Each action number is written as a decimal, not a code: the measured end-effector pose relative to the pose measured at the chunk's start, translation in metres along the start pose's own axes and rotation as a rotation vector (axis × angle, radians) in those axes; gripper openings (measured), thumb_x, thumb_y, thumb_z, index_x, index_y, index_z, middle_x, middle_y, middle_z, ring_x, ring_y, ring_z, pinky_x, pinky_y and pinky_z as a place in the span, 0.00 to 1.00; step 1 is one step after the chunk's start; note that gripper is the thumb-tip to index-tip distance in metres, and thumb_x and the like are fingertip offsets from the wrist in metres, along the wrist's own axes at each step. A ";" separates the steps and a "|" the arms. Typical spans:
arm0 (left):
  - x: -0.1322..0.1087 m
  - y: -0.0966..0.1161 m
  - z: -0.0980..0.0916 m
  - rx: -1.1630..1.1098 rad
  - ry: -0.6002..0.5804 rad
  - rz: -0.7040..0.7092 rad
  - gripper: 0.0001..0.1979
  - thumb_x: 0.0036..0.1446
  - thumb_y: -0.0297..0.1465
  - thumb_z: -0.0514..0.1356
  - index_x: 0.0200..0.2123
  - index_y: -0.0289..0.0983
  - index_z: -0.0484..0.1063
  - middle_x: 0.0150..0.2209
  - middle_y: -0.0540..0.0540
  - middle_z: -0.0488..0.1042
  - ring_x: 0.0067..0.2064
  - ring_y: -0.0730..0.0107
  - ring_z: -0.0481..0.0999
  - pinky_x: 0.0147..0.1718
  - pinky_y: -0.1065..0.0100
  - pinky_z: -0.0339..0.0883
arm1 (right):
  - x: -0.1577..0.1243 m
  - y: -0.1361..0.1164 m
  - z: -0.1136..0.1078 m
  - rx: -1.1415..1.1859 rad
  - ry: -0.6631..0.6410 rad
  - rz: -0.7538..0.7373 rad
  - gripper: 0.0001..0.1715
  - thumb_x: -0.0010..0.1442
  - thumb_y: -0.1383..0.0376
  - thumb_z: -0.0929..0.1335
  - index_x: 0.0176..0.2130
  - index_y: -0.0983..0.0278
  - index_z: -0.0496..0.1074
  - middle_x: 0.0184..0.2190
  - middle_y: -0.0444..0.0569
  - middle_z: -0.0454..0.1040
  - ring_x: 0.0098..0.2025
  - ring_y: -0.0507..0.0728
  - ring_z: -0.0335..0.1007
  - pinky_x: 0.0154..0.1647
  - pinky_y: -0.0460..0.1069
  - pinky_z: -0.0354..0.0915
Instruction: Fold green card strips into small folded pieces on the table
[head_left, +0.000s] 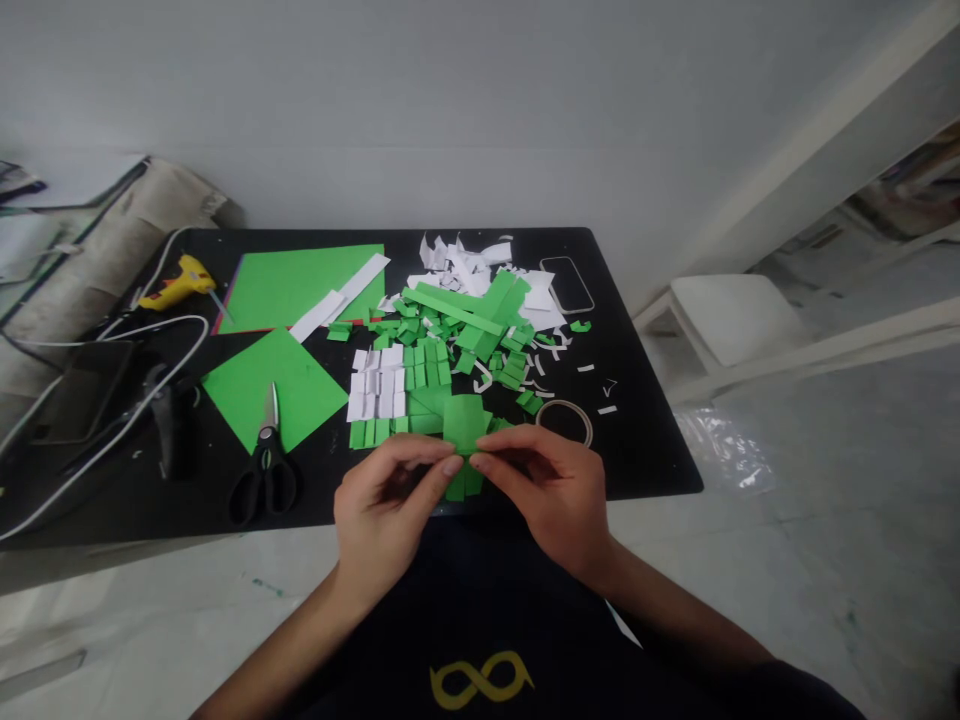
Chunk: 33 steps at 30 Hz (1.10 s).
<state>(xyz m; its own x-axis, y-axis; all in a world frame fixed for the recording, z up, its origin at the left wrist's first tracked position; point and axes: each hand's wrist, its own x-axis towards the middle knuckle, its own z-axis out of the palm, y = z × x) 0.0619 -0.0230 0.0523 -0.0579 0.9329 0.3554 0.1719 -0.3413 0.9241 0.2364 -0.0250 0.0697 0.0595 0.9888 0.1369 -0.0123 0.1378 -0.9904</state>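
A small green paper piece (pixel 464 420) is pinched along its lower edge by both hands, near the table's front edge. My left hand (pixel 394 490) grips its left side between thumb and fingers. On the right side my right hand (pixel 551 490) does the same. More green pieces show just below the fingertips. Directly behind lie rows of folded white paper pieces (pixel 377 385) and folded green paper pieces (pixel 427 363). Beyond them is a heap of green strips (pixel 457 308) and white paper scraps (pixel 465 262).
Left of the hands, black-handled scissors (pixel 266 465) rest partly on a green paper square (pixel 281 375). A yellow glue gun (pixel 180 283), a white cable (pixel 196 350) and green sheets (pixel 300 270) lie farther left. At right are a tape ring (pixel 566 422) and a white stool (pixel 727 310).
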 end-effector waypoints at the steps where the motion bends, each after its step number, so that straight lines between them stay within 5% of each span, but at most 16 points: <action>1: 0.000 0.000 0.000 -0.012 -0.006 -0.005 0.08 0.60 0.24 0.71 0.40 0.42 0.83 0.35 0.52 0.85 0.35 0.74 0.84 0.35 0.75 0.80 | 0.000 0.000 0.000 -0.005 0.004 -0.007 0.08 0.59 0.68 0.80 0.39 0.55 0.86 0.34 0.44 0.86 0.35 0.57 0.84 0.38 0.52 0.81; 33: -0.001 -0.004 0.004 -0.009 0.003 0.038 0.10 0.61 0.21 0.70 0.41 0.42 0.83 0.37 0.52 0.85 0.37 0.76 0.83 0.37 0.78 0.78 | 0.000 0.003 0.003 -0.004 0.014 -0.051 0.11 0.58 0.72 0.79 0.39 0.56 0.86 0.33 0.43 0.86 0.35 0.54 0.84 0.37 0.48 0.79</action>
<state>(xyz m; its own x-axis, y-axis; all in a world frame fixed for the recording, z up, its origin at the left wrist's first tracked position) 0.0647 -0.0225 0.0477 -0.0547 0.9188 0.3909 0.1651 -0.3778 0.9111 0.2336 -0.0247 0.0665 0.0741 0.9796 0.1868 -0.0048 0.1876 -0.9822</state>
